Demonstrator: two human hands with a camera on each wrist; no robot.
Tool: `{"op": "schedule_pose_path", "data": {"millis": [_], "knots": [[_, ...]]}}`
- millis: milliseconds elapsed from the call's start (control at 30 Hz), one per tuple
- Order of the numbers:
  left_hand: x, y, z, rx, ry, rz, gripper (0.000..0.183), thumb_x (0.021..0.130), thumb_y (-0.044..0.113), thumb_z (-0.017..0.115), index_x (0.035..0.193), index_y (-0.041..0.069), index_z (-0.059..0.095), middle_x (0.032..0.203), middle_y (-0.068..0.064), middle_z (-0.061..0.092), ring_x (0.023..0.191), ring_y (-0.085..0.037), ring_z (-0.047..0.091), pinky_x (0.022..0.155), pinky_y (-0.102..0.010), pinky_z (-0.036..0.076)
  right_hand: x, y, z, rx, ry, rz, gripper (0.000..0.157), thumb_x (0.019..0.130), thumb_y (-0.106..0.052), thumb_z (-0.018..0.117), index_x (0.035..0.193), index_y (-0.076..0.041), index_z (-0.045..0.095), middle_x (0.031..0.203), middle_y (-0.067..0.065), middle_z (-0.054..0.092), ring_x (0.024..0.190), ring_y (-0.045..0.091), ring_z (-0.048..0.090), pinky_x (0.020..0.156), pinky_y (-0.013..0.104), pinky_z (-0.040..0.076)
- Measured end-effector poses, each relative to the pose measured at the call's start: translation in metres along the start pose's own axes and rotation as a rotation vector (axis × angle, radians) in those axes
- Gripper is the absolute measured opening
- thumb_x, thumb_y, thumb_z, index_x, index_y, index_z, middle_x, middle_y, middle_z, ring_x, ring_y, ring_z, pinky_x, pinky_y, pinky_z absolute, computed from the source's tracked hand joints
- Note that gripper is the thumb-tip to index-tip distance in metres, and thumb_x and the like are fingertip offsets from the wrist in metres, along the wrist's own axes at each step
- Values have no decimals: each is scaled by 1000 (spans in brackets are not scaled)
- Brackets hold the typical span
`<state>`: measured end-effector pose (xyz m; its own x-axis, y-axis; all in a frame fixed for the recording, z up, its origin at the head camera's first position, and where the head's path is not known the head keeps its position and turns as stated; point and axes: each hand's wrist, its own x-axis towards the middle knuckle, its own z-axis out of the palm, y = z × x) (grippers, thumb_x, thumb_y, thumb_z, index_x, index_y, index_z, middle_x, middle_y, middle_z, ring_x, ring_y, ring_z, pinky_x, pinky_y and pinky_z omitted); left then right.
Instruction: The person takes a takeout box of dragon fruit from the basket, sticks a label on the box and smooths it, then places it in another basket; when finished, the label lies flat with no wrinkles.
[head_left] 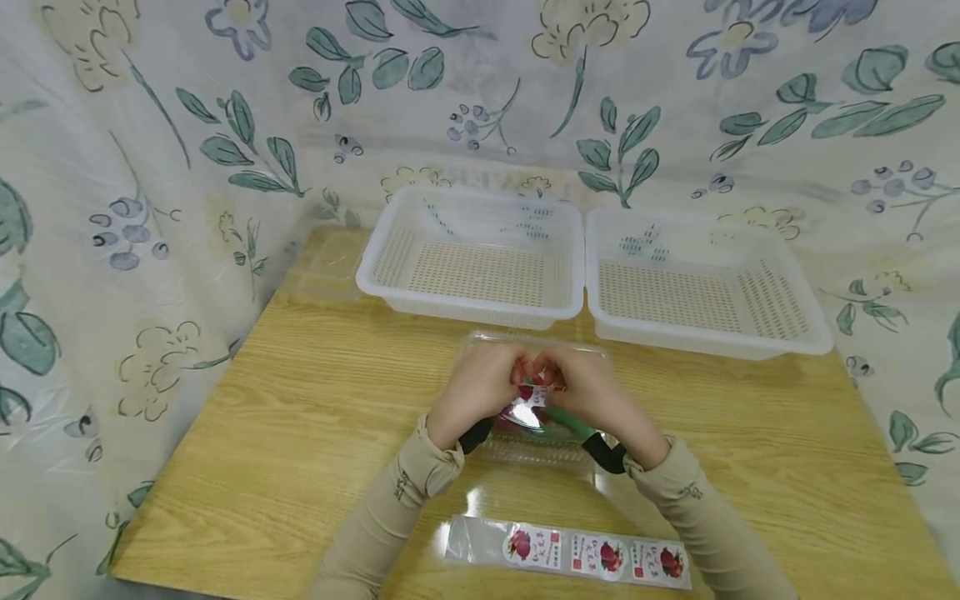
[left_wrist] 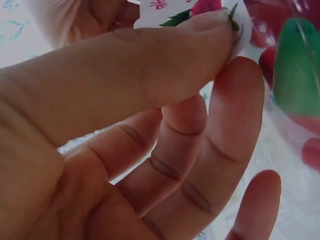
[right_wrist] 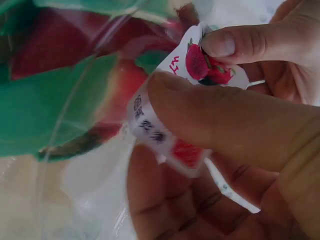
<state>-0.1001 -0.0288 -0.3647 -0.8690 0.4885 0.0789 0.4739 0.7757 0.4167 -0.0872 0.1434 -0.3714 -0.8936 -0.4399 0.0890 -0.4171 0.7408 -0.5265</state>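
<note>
A white sticker [head_left: 534, 395] with a red fruit picture and lettering is held between both hands. My left hand [head_left: 483, 383] pinches one end of it between thumb and index finger; the left wrist view shows this sticker [left_wrist: 172, 11] under the thumb. At the other end, my right hand [head_left: 596, 387] grips it, and in the right wrist view the sticker [right_wrist: 172, 67] bends around the thumb. Just beneath the hands is a clear plastic box [head_left: 536, 452] with red and green contents [right_wrist: 65, 110] seen through its shiny plastic. Parts of the box are hidden by the hands.
A strip of similar stickers [head_left: 570, 552] lies at the front of the wooden table [head_left: 315, 433]. Two white perforated baskets [head_left: 472, 307] [head_left: 712, 340] stand side by side at the back. Left of them lies a clear plastic container [head_left: 326, 265]. Floral sheeting [head_left: 480, 92] hangs behind.
</note>
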Motion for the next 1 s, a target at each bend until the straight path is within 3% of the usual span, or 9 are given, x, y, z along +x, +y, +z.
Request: {"op": "schedule_pose_path", "data": {"millis": [200,367,433,533,600,700,833,1000], "knots": [[-5,8,1,138,52,-22,24,70,12,83,89,17,70,74,3,66,68,-15,61,74,-34,47,-2,-8,2,-142,29,58,39,64,-3,83,99,-9,66,89,10,64,80,24,61,74,41,47],[-10,15,3,271,176,33,24,70,5,81,85,15,65,76,-1,64,65,-17,58,67,-32,48,-3,-13,3,-251,140,-5,38,60,3,79,93,-6,63,71,5,62,61,19,57,60,35,46],[-12,16,5,219,158,114,23,73,-1,76,81,13,60,72,0,61,61,-13,52,59,-26,45,-4,-14,3,-249,159,-30,32,61,3,79,85,-7,60,63,2,58,55,16,53,55,31,42],[-16,19,10,79,42,229,22,75,-1,71,84,11,56,74,0,59,65,-11,52,56,-22,43,-10,-14,1,-179,102,-30,25,68,-1,78,79,-8,57,64,0,56,58,13,51,57,27,41],[-20,21,13,-19,-35,264,21,77,1,70,89,10,56,81,0,60,72,-11,53,60,-21,44,-16,-15,-1,-85,35,-6,21,74,-3,76,83,-6,57,71,0,56,66,14,51,61,25,42],[-27,22,18,-20,-26,291,24,78,8,73,98,11,60,93,0,63,86,-13,59,72,-25,51,-30,-16,1,42,2,8,24,83,-3,71,103,-1,60,88,5,64,79,16,57,68,28,50],[-41,20,28,95,62,309,32,81,18,73,110,13,63,108,1,65,104,-15,60,90,-31,52,-50,-18,19,105,113,-11,44,86,-1,68,127,5,52,114,15,66,102,26,64,87,43,54],[-55,18,45,303,130,293,47,81,36,72,122,17,61,125,3,64,125,-18,55,108,-42,42,-67,-17,46,77,205,14,56,88,-1,62,139,5,41,131,20,58,122,36,55,107,55,38]]}}
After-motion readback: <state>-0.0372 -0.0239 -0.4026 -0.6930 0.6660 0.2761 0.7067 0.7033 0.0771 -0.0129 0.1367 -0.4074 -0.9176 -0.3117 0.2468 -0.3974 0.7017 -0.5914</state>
